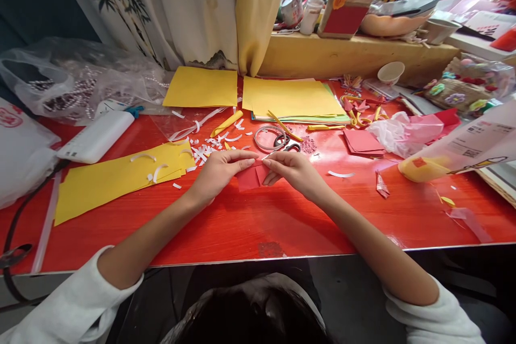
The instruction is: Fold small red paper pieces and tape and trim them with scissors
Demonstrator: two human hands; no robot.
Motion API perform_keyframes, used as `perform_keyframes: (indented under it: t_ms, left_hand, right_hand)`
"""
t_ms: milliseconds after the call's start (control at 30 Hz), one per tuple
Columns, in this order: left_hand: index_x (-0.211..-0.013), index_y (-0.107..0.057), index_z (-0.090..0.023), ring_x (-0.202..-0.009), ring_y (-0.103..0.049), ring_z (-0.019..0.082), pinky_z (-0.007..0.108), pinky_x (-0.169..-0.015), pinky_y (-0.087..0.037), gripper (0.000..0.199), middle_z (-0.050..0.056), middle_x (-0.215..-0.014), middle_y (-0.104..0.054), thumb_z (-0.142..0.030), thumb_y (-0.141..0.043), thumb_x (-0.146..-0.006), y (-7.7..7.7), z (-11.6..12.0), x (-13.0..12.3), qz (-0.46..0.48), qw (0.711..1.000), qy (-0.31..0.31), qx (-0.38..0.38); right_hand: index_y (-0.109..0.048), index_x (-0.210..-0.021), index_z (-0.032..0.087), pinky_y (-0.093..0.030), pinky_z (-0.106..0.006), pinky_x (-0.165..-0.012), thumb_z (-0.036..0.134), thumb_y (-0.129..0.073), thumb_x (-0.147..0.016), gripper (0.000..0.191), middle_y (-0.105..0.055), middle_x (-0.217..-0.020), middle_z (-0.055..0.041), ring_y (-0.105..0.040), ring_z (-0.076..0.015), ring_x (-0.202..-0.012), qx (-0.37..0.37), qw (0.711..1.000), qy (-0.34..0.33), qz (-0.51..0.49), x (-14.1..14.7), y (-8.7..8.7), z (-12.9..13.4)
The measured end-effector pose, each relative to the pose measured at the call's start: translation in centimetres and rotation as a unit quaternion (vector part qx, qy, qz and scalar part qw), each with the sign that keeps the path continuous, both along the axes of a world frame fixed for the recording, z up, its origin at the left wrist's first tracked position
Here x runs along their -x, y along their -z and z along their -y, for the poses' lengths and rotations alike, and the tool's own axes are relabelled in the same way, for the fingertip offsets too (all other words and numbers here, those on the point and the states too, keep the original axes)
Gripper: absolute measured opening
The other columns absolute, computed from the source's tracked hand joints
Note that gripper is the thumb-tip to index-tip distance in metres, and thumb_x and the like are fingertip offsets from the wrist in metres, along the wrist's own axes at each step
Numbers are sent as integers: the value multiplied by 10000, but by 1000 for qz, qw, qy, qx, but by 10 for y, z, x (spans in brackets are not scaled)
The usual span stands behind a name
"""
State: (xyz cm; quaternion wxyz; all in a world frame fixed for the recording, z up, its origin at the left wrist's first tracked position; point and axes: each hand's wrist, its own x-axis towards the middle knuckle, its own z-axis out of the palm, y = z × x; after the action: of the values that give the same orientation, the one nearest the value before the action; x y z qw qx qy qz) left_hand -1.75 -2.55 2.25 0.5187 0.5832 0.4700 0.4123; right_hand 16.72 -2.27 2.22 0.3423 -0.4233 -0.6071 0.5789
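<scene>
A small piece of red paper [250, 176] with a crease down it is held just above the red table [226, 226]. My left hand [223, 169] pinches its upper left edge between thumb and fingers. At the upper right edge, my right hand [293, 172] pinches the same paper, its other fingers curled beneath. Just beyond the hands lie black-handled scissors [293, 145] and a clear ring like a tape roll [268, 140]. White paper scraps [205, 153] are strewn beside my left hand.
Yellow paper strips [116, 177] lie at left, near a white box-like device [99, 134]. Yellow sheets [201, 87] and a stack of coloured paper [290, 98] are at the back. Red paper squares [363, 142] and a plastic cup [427, 164] stand right.
</scene>
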Motion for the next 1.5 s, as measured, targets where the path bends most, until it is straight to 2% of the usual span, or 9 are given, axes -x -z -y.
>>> perform_keyframes:
  t_ms: [133,300,500,600,767,1000,1267,1500]
  left_hand:
    - [-932,-721,-204,-885,-636,167,263,-801,-490,249,28,-945,-719,-320,-694,-714,0,-1,0,22,1000,4,19]
    - [-939,-708,-177,-831,-632,169,268,-762,-485,283,39,-924,-712,-345,-687,-712,-3,0,2,11,1000,16,21]
    - [-880,-656,-146,-815,-632,170,275,-743,-478,234,42,-868,-691,-281,-688,-691,-6,0,1,-32,993,87,73]
    - [-865,-624,-141,-785,-631,155,271,-735,-478,213,32,-828,-679,-253,-680,-694,-5,0,-1,-18,990,102,98]
    - [-885,-600,-144,-735,-619,126,251,-713,-477,251,9,-788,-658,-258,-698,-684,-4,0,0,7,991,76,107]
    - [-875,-658,-147,-760,-597,122,228,-703,-453,281,18,-834,-666,-369,-684,-705,-3,0,0,-4,993,72,91]
    - [-854,-664,-131,-687,-561,104,208,-636,-422,279,8,-774,-647,-360,-689,-696,-1,0,1,-25,993,84,74]
    - [-842,-658,-136,-725,-585,115,210,-664,-435,257,9,-795,-653,-350,-685,-701,1,1,1,-22,992,92,80]
  right_hand:
    - [-597,-827,137,-554,-300,-609,465,-576,-809,330,-646,-616,-38,-671,-173,-598,-29,1000,0,9,-1,3,0]
    - [-608,-822,152,-531,-254,-617,410,-558,-837,263,-624,-668,-16,-632,-126,-602,-65,997,30,-11,-1,3,-1]
    - [-610,-781,156,-484,-221,-593,353,-584,-823,203,-604,-697,-10,-562,-111,-630,-103,993,54,18,-1,1,0]
    - [-612,-810,154,-490,-230,-626,373,-582,-820,221,-622,-728,-15,-580,-122,-670,-89,995,44,13,-1,-1,1]
    - [-645,-869,134,-496,-257,-658,324,-598,-801,207,-650,-806,-44,-603,-146,-731,-53,998,6,22,-5,-3,-1]
    - [-664,-877,139,-503,-273,-672,291,-609,-782,188,-646,-783,-33,-599,-148,-726,-49,999,9,13,-5,-1,-4]
    - [-641,-836,115,-482,-278,-677,296,-614,-772,194,-621,-768,-39,-584,-149,-725,-43,999,5,12,-4,-1,-3]
    - [-643,-808,123,-491,-283,-669,369,-587,-796,252,-612,-741,-36,-577,-144,-699,-44,999,-2,19,-4,-2,-3]
